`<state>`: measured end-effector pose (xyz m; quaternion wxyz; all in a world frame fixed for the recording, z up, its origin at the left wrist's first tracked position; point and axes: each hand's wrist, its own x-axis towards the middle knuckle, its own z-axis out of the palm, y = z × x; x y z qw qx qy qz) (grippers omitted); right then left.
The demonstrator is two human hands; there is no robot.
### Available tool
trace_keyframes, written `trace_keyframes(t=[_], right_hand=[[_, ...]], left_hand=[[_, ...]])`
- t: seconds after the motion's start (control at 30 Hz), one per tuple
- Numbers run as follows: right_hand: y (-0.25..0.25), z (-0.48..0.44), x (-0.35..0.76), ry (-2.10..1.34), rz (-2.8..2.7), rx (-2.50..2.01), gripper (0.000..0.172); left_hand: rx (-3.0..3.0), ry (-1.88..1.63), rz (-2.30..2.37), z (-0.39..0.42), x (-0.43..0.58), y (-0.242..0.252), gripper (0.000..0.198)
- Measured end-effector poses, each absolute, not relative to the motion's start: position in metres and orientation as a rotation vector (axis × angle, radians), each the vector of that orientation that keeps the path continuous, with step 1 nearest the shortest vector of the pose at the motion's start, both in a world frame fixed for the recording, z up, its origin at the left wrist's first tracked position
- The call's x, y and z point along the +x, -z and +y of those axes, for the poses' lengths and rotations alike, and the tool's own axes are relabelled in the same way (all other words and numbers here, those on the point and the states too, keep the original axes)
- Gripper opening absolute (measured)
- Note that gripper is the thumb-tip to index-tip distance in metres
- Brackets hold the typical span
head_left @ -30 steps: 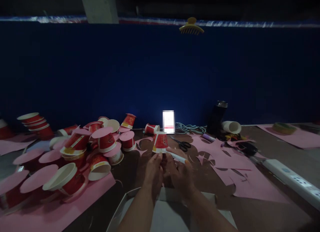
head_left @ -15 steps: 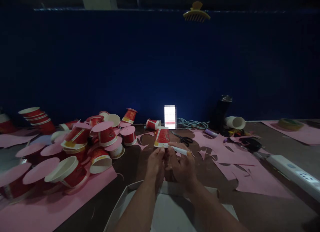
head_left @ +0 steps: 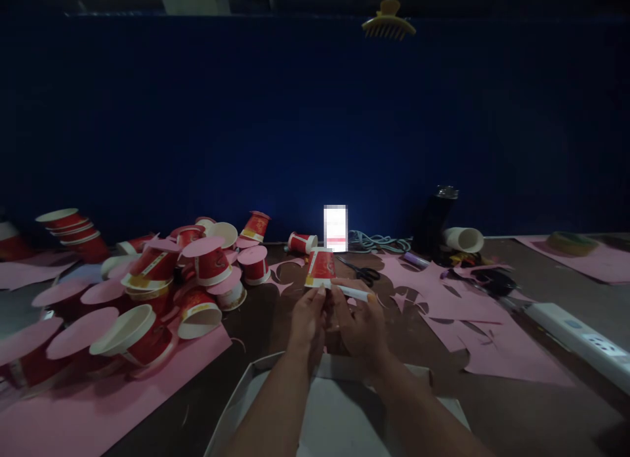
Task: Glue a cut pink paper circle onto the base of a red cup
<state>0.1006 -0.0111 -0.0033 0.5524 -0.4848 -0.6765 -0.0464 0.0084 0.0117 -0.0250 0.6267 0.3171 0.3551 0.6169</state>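
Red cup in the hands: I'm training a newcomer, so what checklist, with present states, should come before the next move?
1. Red cup held: ok, left hand at its lower rim.
2. Cup's wide end down: ok.
3. White stick gripped: ok, in the right hand.
4. Stick touching the cup: cannot tell.
5. Scissors set aside: ok, lying beyond the right hand.
6. Table free of scraps: not ok, cut pink paper lies at right.

A red paper cup (head_left: 321, 268) is held upside down just below the middle of the frame, narrow base upward, gold along its lower edge, a pale printed strip down its side. Just right of its rim, a slim white stick (head_left: 353, 291) slants down rightward; whether they touch is unclear.
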Motion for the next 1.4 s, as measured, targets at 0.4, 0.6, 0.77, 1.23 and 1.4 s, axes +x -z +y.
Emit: trace_keyframes(t=[0.4, 0.6, 0.77, 1.23, 1.4], right_hand=[[0.005, -0.010, 0.101, 0.076, -1.609, -1.139, 0.019], [0.004, -0.011, 0.100, 0.051, -1.600, -1.133, 0.020], [0.002, -0.011, 0.100, 0.056, -1.583, -1.119, 0.020], [0.000, -0.013, 0.100, 0.051, -1.617, -1.150, 0.022], [0.001, -0.013, 0.101, 0.058, -1.604, -1.123, 0.019]], left_hand=[[0.702, -1.408, 0.793, 0.009, 0.008, 0.018, 0.030], [0.715, -1.394, 0.836, 0.004, 0.009, 0.010, 0.029], [0.735, -1.388, 0.844, 0.004, 0.009, 0.009, 0.030], [0.785, -1.367, 0.973, 0.003, 0.009, 0.008, 0.029], [0.807, -1.375, 0.940, 0.006, 0.009, 0.014, 0.024]])
